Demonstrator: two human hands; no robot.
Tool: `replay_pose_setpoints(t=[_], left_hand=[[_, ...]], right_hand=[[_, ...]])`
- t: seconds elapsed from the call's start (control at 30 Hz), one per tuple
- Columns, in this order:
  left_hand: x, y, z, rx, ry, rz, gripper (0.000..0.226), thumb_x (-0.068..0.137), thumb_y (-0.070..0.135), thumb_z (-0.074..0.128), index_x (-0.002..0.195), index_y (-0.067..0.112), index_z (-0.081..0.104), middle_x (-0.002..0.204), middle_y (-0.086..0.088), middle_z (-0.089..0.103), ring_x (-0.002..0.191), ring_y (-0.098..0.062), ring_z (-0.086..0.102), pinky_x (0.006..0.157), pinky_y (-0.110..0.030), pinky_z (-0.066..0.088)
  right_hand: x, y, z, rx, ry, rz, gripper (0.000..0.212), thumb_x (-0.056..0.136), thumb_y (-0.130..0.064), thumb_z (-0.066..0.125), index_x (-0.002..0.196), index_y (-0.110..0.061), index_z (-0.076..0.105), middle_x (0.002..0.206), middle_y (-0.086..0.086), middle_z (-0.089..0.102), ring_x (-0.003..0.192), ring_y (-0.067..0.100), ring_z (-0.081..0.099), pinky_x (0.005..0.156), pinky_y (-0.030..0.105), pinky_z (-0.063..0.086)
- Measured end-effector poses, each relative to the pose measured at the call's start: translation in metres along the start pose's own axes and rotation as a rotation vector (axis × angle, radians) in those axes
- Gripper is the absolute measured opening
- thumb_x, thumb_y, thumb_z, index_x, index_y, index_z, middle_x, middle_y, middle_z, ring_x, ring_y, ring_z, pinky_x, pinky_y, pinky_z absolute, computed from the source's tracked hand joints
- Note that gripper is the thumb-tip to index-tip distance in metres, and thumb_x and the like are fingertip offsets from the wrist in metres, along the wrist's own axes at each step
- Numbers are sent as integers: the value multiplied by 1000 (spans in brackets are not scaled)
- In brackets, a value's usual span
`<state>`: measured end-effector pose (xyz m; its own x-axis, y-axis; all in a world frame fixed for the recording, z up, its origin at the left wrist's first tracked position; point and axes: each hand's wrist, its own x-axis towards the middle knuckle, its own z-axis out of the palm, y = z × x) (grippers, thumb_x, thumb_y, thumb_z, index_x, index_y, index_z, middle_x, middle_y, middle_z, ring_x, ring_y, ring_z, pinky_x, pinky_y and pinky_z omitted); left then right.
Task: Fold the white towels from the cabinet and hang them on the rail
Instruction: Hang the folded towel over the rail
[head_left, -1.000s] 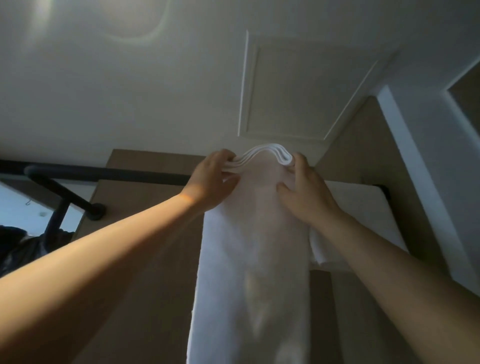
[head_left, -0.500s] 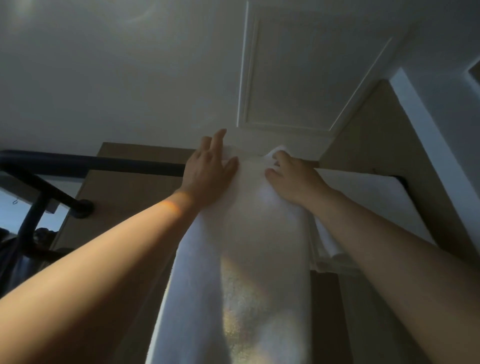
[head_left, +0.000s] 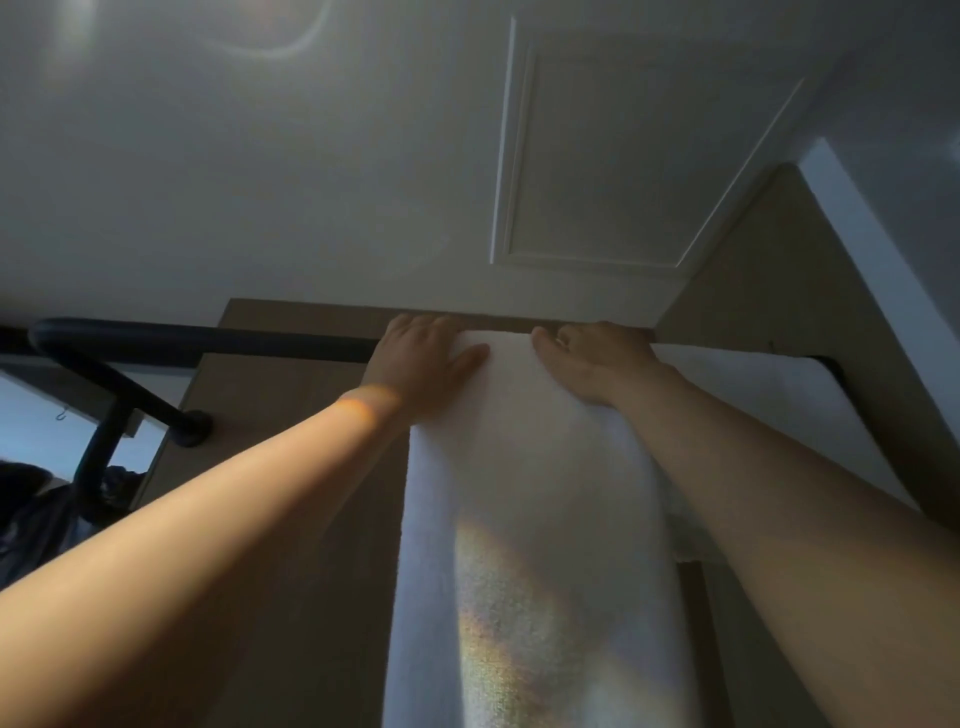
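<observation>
Left hand and right hand lie flat, thumbs spread, pressing the long folded white terry towel — draped smooth over the black metal rail, rainbow glint low down.

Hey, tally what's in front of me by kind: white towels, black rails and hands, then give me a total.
White towels: 2, the middle towel and the right towel
Black rail: 1
Hands: 2, left hand and right hand
Total: 5
</observation>
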<state>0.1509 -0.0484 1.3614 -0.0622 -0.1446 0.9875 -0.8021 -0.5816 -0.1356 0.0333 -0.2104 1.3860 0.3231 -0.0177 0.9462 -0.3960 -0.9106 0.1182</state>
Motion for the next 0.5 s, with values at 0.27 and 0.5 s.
replay_pose_setpoints(t=[0.27,0.5], left_hand=[[-54,10,-6,-407,212,-392,67,81,43,73,128,5,45,123,-10,50,112,-27,49,96,-33,41],[-60,17,-17,-836,-128,-626,21,88,32,69,86,11,72,87,-6,73,75,-18,69,61,-25,57]], right_hand=[[0,0,4,-51,11,21,62,100,-53,18,109,-12,64,126,14,61,123,28,50,112,48,26],[-3,1,-3,15,-108,46,55,97,-59,17,110,-20,53,134,12,55,127,27,47,111,48,27]])
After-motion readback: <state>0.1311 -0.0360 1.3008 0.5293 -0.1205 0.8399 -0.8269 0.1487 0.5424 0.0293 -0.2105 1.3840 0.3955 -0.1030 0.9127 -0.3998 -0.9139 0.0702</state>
